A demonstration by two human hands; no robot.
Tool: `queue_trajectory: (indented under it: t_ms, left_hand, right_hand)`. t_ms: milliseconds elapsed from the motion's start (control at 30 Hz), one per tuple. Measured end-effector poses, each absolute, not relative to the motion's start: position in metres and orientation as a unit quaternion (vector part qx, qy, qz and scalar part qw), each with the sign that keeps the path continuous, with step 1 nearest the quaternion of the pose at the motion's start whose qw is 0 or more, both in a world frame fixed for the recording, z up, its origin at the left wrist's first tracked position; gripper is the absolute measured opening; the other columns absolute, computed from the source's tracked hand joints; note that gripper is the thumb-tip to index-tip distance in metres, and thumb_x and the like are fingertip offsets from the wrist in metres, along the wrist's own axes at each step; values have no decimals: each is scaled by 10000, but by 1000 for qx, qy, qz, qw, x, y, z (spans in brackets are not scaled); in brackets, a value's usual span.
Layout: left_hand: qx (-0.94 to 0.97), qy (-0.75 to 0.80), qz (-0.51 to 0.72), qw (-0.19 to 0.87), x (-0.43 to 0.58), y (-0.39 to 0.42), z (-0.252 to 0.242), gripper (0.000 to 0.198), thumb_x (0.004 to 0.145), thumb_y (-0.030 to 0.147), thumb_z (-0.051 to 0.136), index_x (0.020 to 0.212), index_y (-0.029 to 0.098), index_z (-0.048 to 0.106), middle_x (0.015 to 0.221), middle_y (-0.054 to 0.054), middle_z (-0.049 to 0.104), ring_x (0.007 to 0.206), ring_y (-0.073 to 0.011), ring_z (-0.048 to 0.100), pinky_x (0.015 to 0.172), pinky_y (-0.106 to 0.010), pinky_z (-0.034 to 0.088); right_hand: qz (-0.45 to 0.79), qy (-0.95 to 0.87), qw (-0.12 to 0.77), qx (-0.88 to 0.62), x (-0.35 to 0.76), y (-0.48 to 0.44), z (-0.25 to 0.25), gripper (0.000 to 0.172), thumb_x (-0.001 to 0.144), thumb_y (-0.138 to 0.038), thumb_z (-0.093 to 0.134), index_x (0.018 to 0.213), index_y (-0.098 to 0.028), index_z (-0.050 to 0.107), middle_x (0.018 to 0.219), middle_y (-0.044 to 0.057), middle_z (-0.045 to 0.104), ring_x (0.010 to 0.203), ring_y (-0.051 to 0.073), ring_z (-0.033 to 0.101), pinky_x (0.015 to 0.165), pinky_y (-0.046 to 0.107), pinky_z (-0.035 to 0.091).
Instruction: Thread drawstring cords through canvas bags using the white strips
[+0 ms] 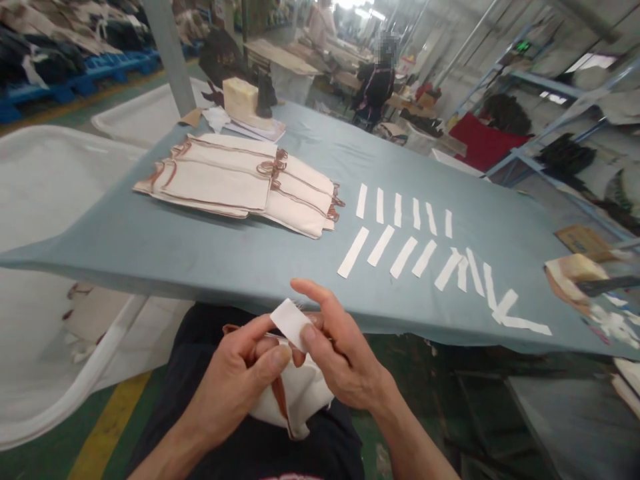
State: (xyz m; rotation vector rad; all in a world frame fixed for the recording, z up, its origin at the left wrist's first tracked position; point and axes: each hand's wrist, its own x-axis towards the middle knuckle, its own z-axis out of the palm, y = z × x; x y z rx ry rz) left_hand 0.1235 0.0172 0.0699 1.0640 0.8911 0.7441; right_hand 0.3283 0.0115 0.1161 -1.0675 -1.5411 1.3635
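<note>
Over my lap, my left hand point(250, 363) is closed with thumb and fingers pinching the edge of a cream fabric piece with brown trim point(313, 380), which hangs down between my arms. My right hand point(345, 347) grips a short white strip point(290, 322) under its thumb, its index finger stretched out. The strip lies slantwise over the fingertips of my left hand, and its lower end is hidden by my right thumb. Ahead on the table lie more white strips point(353, 252) in two rough rows, several of them overlapping at the right.
A blue-grey covered table point(210, 260) spans the view. On it lie stacked cream fabric pieces with brown cords point(215, 173) and a yellowish block point(240, 97). White tubs point(55, 153) stand at the left. Farther back a person point(375, 90) is near other tables; shelving point(545, 83) stands right.
</note>
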Motion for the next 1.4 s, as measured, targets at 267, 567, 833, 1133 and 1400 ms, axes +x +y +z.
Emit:
queue_trajectory:
  t_ms: [267,567,833,1133,1400]
  left_hand:
    - [450,457,325,695,125,12,85,622,959,815,800,857,204,745,565,-42,773,400,-157,580,431,-219,342]
    - [421,462,289,725,118,17,92,607,921,794,855,921,200,734,595,-65,803,459,-170,615,482,-209,394]
    - [413,508,308,690,122,21,95,570,892,748,860,957,183,818,594,-51,787,490,-216,676,483,-246,470]
    - [435,492,374,654,119,20,95,425,919,577,864,810,171,800,673,-19,741,579,-154,591,548,-230,468]
    - [445,469,374,665,109,14,88,629,987,734,779,697,203,608,616,50,420,559,-116,332,490,-238,305]
  right_hand:
    - [596,-566,361,-440,330,3,113,686,1110,-278,561,1775,-146,456,772,-59,690,625,142,559,615,262,431]
    - [545,-603,366,-453,337,11,104,476,1139,-401,660,1576,-219,697,924,18,832,769,199,712,758,328,563]
    - [177,-683,514,-487,321,9,105,249,1080,-313,769,1326,-275,784,1326,125,867,1252,308,813,1111,507,658]
    - [100,-740,481,-458,294,4,86,270,1093,-168,667,1330,-248,769,1173,115,887,1073,278,832,993,455,682]
    - [63,-739,487,-462,287,0,85,234,1098,-145,654,1275,-255,760,1159,113,886,1037,263,830,964,430,692]
